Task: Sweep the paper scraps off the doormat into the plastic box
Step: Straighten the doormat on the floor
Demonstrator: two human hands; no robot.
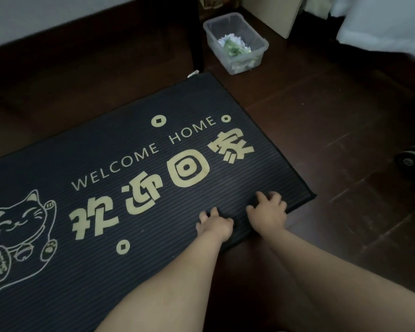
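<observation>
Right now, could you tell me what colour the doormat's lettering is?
The lettering is pale yellow on the dark doormat; head view.

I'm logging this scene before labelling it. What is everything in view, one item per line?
doormat: one, dark with pale yellow cat and lettering, flat on the floor
plastic box: one, clear, on the floor beyond the mat's far corner
paper scraps: a pile, white and green, inside the box
floor: dark brown wood
furniture leg: one, black, upright left of the box
cabinet: one, beige, behind the box
cloth: white, top right
wheel: one, black, right edge, blurred
wall: pale, top left
left hand: on the mat near its near right corner
right hand: fingers spread on the mat, beside the left
</observation>
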